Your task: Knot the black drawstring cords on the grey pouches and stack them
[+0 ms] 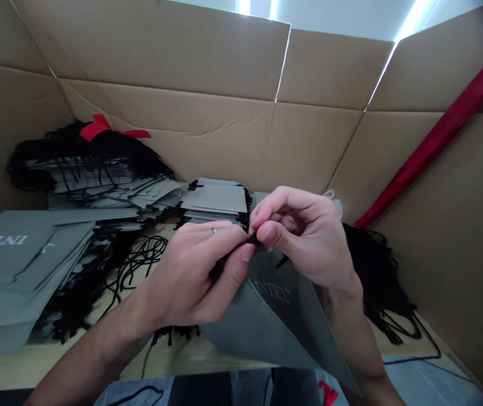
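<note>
My left hand [201, 273] and my right hand [313, 239] meet at the middle of the view, thumbs and index fingertips pinched close together. Between the fingertips a short bit of black cord [253, 239] shows; most of it is covered by the fingers. Below them a grey paper bag [262, 327] printed with INTEX hangs tilted, its upper edge at my hands. A dark cord end sticks out just under my right thumb. The left hand wears a ring.
Stacked grey bags with black cords [34, 265] lie at left, with another stack [216, 198] behind my hands. Loose black cords [142, 259] spread on the table. A black cord bundle [376, 270] lies at right. Cardboard walls [182, 124] enclose the back and sides; a red strap [431, 135] slants down the right.
</note>
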`<state>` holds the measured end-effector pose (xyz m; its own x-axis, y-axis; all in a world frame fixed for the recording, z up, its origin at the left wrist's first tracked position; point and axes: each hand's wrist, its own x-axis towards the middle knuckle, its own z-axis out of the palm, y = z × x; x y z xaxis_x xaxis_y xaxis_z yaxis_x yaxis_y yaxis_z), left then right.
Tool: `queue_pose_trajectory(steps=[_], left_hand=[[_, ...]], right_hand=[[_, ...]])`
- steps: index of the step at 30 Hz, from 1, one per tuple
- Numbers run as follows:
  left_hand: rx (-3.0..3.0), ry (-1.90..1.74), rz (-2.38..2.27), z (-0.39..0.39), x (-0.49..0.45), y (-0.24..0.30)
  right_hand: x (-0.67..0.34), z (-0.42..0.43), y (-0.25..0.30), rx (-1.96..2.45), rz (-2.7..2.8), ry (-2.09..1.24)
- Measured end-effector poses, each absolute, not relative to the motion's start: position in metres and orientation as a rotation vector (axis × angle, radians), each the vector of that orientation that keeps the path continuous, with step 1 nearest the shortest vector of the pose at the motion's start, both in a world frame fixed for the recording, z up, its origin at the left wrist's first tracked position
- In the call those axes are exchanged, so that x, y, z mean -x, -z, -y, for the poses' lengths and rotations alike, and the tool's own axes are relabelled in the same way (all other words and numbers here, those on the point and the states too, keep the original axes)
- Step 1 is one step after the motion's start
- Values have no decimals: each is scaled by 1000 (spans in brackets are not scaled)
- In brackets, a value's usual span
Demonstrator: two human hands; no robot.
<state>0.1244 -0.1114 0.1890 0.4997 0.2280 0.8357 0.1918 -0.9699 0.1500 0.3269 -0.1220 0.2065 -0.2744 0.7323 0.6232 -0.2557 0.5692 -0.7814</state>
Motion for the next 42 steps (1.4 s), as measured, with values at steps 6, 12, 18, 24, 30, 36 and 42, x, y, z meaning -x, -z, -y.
queue_pose_trajectory(steps=[6, 12, 18, 24, 30, 36, 42], left_hand=[[-2714, -1475, -382, 112, -125, -189], [-2652, -1500, -288, 117, -124, -188], [-2633, -1555, -297, 116, -123, -186], [-2620, -1574, -361, 111, -123, -193], [-2644, -1581, -501, 105, -122, -197], [-2064, -2098, -1083, 96, -114, -198], [-1635, -2035, -1238, 77, -109, -201]], right_hand=[[-329, 117, -206, 438, 1584, -968], [-324, 113, -199, 391, 1601, -917], [-319, 109, -196, 350, 1561, -958], [-335, 120, -205, 503, 1673, -704], [-355, 138, -218, 673, 1858, -627], [-365, 137, -224, 1138, 2107, -458], [-354, 140, -215, 1000, 2135, -84]])
